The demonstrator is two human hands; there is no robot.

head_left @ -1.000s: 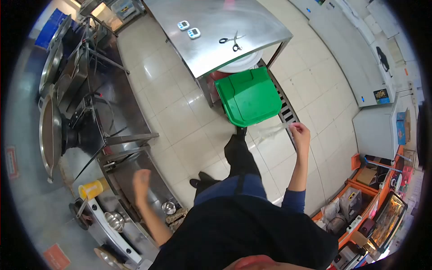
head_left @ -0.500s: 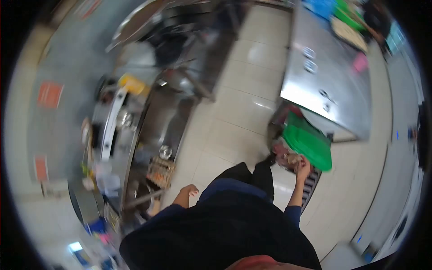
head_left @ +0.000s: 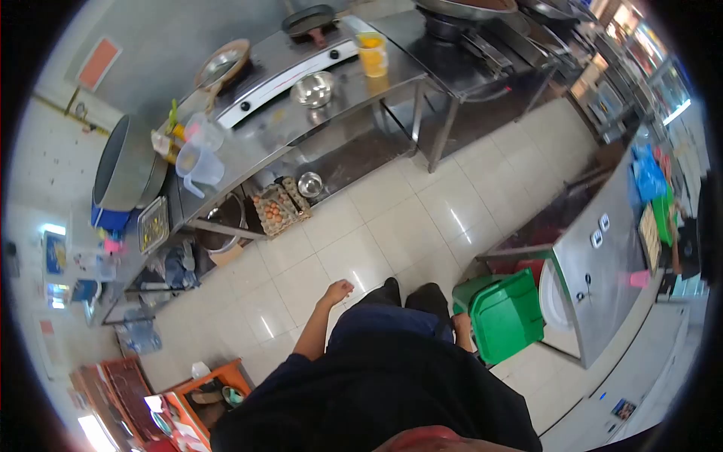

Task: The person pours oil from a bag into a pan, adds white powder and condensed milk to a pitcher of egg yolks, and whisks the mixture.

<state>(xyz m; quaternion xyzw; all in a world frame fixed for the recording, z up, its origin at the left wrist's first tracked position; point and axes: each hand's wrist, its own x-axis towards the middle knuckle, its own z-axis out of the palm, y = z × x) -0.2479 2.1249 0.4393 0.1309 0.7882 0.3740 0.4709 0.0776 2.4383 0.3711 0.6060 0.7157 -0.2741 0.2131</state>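
The green bin (head_left: 507, 318) stands beside the bench (head_left: 608, 290), its lid hiding much of its body and partly covering a white tub (head_left: 554, 294). Just beside the bin, the right hand (head_left: 462, 330) has its fingers obscured, so I cannot tell its grip; well apart from the bin, the left hand's (head_left: 338, 291) grip is loosely curled, unclosed.

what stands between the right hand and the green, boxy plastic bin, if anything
Nothing visible: the right hand is right beside the green, boxy plastic bin, at the side nearest the person's body. Whether they touch is unclear.
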